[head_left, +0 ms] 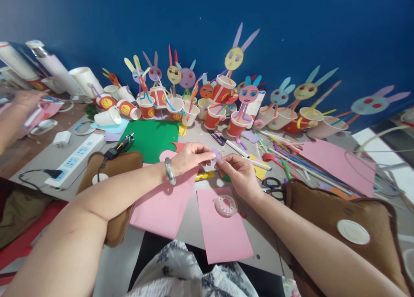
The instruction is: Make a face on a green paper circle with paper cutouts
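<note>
Between my two hands is a small light-purple piece of paper, mostly covered by the fingers. My left hand, with a bangle on its wrist, pinches it from the left. From the other side the thumb and forefinger of my right hand close on its edge. Below them a roll of clear tape lies on a pink paper sheet. A yellow tube rests between the hands on the table, and a larger pink sheet spreads under my left forearm.
Paper cups with paper rabbit figures line the blue wall. Brown cushions flank both forearms. Black scissors, pipe cleaners and a pink sheet lie right; green paper and a power strip left. Another person's hand shows far left.
</note>
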`<state>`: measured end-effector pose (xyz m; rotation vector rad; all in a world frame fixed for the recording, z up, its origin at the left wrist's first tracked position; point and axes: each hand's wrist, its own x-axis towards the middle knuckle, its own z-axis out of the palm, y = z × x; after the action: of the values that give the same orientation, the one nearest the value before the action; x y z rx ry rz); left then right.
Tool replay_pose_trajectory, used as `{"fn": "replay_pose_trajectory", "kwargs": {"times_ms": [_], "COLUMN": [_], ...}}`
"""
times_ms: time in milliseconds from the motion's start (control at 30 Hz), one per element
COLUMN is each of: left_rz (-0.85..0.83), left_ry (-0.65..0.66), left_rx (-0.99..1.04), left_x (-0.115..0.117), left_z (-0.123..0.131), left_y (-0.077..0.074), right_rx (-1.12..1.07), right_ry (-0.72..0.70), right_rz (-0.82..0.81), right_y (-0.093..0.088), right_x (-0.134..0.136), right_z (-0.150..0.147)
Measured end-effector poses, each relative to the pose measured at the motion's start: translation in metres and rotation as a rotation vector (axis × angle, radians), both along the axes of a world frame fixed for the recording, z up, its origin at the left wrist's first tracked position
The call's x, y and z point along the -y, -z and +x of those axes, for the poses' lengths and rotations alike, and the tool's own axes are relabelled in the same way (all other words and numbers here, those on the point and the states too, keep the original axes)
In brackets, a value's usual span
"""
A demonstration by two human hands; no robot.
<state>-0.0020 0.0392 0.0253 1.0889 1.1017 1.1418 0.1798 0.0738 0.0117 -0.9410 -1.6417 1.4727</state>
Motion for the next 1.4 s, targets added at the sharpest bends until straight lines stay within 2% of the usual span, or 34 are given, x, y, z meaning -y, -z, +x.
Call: {"fn": "replay_pose_trajectory", "kwargs": {"times_ms": [133,300,600,833,1033,1400], "left_rz": [-0.004,0.080,0.098,0.049,0.094,0.035], "left_ry": [0.017,0.030,0.106,0.120,0.072,0.089], "left_rx": [-0.037,-0.155,-0.171,-0.109,-0.153,-0.044], "left_x": [0.0000,0.0020,0.0001,0.0009,0.0017,0.0032], "left_z": [-0.0015,-0.0020,-0.0018,-0.0012,0.0012,0.0021], "left_y": [-0.0015,-0.0036,-0.0025,-0.0008,-0.0019,-0.0061], "right_rx": [0.010,0.010,0.031,0.085,0.135,0.117], "right_ry": [-0.035,-0.042,-0.080,-0.043,-0.036,-0.067], "right_rz": [0.008,0.011,0.027,0.074,0.176,0.167], "right_y": [0.0035,0.0057,0.0037,0.0075,0.0059,0.0046], "right_x": [-0.0023,-0.0024,-0.0020,-0.0024,-0.0001,0.0011], "right_z": [0.0010,0.0017,0.0005,0.0011,0.0009,-0.0007]}}
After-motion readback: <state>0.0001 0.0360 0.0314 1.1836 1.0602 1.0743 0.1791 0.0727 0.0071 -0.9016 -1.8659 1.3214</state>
